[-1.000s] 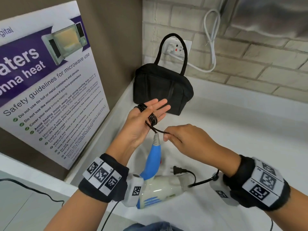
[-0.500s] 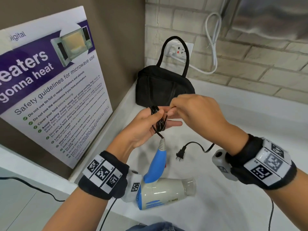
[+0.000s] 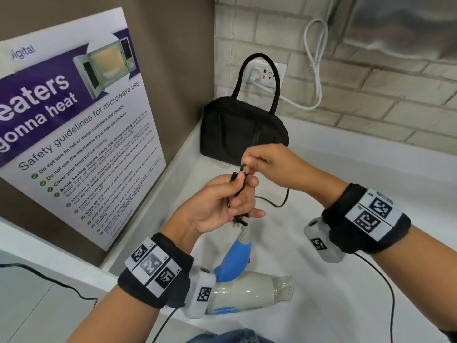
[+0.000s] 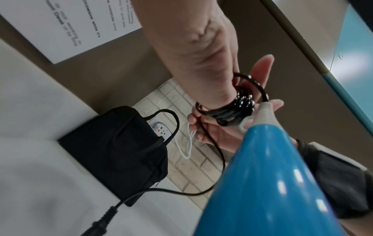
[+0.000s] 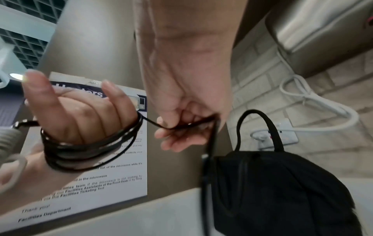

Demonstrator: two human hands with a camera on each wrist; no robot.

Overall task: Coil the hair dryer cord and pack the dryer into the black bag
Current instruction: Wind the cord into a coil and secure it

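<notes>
left hand [image 3: 217, 204] wears the coiled cord [image 5: 84, 148]; right hand [image 3: 277, 164] pinches its loose end.

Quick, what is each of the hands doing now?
Left hand: holds the coiled cord, wound around its fingers.
Right hand: pinches the loose cord.

1. I'm looking down into a corner: a white counter [image 3: 358, 243] runs along a pale brick wall [image 3: 371, 95].
2. On the left, a brown panel [image 3: 173, 58] carries a microwave safety poster [image 3: 74, 125] in purple and white.
3. A white wall socket [image 3: 268, 74] sits on the brick, with a white cable [image 3: 315, 68] looped and tied beside it.
4. Top right, I see a brushed-metal appliance [image 3: 400, 26], mounted above the counter.
5. From the right wrist view, a gridded ceiling [image 5: 26, 24] overhead.
</notes>
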